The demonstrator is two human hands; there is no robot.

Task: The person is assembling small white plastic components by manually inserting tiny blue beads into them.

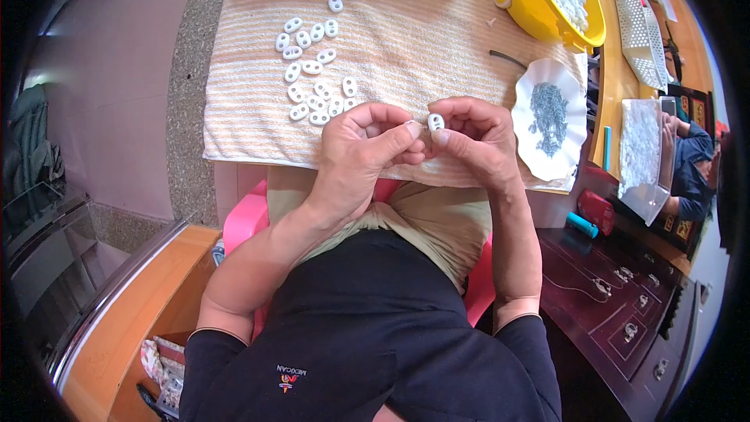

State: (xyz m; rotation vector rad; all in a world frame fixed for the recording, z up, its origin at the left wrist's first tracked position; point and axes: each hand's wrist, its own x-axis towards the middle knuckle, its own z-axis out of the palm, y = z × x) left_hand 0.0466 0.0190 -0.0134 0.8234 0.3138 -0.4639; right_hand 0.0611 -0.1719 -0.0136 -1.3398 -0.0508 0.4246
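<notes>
At the centre of the frame both hands meet over the near edge of a striped towel (391,47). The right hand (476,141) pinches a small white oval piece (436,121) between thumb and forefinger, fingers closed tight on it. The left hand (363,148) is curled, its thumb and fingertips pressed up against the same piece from the left; whether it holds anything of its own cannot be told.

Just above and left of the hands, a loose scatter of like white pieces (312,70) lies on the towel. To the right sits a white scalloped dish (570,148) with a heap of small grey metal bits (549,113). In the upper right a yellow bowl (539,16) holds more white pieces. At the far right another person's hand (669,137) rests on a clear tray (641,156).
</notes>
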